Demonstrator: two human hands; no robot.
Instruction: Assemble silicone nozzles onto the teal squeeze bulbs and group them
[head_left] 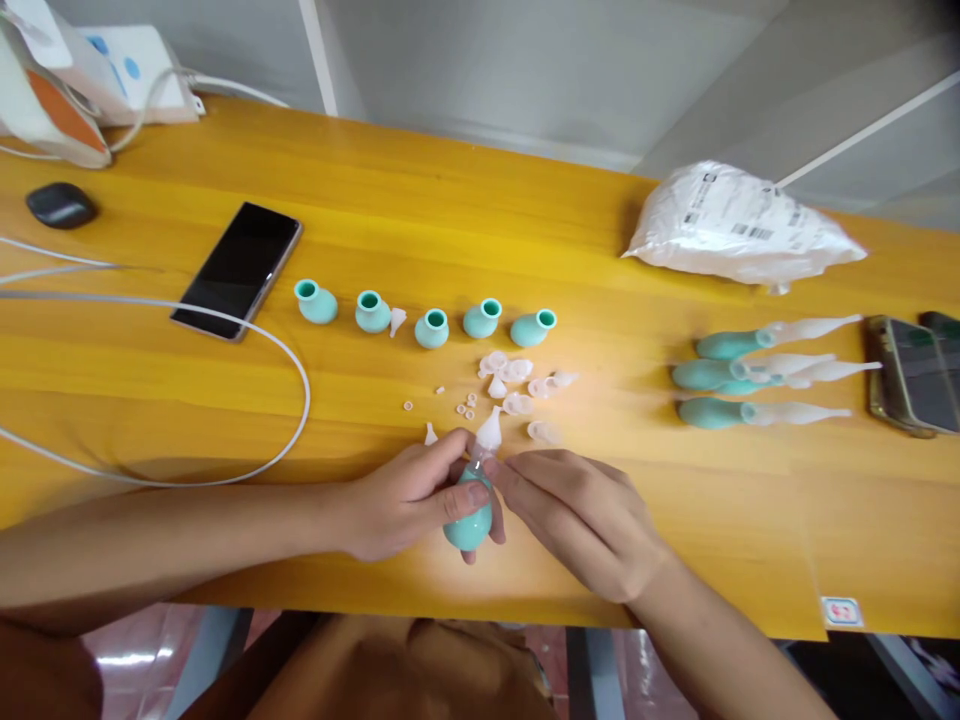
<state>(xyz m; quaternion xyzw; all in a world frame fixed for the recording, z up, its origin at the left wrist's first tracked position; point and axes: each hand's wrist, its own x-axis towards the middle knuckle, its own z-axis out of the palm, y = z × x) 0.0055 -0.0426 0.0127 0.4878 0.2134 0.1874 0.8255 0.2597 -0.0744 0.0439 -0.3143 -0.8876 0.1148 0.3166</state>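
- Head view: the left hand [409, 500] curls around a glossy teal rounded bulb [469, 525], toward six o'clock.
- The right hand [585, 510] pinches the clear plastic collar [481, 458] under a white tapered tip [490, 430] aimed near twelve.
- Probably best: steady the bulb without squashing it, keeping collar and tip straight.
- From it, eleven to one o'clock, five open-mouthed teal bottles [433, 332]; contents unclear.
- Between one and two, a white plastic bag [739, 225] hides its contents.

the yellow table [450, 220] carries five open teal bulbs [432, 333], small plastic parts [516, 370], a black phone [240, 265], a white bag [739, 225].
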